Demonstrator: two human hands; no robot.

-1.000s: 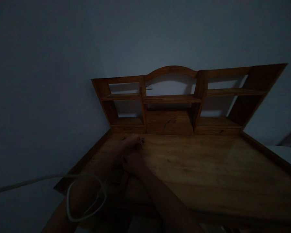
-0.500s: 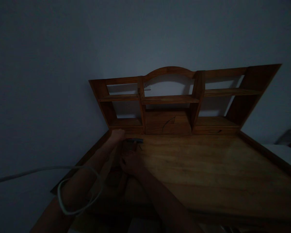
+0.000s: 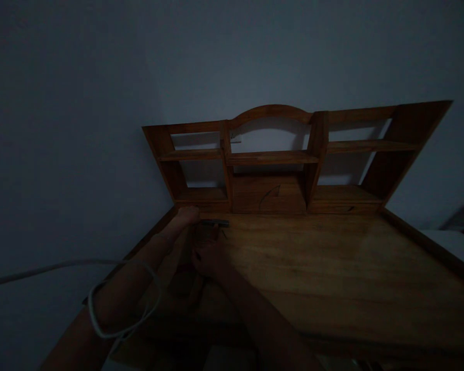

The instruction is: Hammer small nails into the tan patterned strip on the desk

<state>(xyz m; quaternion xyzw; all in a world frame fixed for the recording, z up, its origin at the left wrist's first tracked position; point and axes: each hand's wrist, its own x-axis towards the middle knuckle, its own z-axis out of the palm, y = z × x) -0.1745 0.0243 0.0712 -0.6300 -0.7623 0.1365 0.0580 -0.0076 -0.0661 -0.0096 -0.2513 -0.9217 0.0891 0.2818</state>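
The scene is very dark. My left hand [image 3: 187,215] reaches to the back left of the wooden desk [image 3: 332,273] and its fingers are closed on the end of a thin dark stick-like object [image 3: 215,223] lying level just above the desktop. My right hand [image 3: 209,255] rests on the desk right below that object, fingers curled; what they hold is hidden. A white cable [image 3: 119,296] loops around my left forearm and trails off to the left.
A wooden hutch with open shelves [image 3: 270,157] stands along the back of the desk against a pale wall. A raised rim runs along the desk's left and right edges. Something pale lies beyond the right edge [image 3: 452,245].
My left hand moved away from the right hand toward the back left and now holds the dark object level. The cable loop slid down my forearm. The right hand stayed nearly still.
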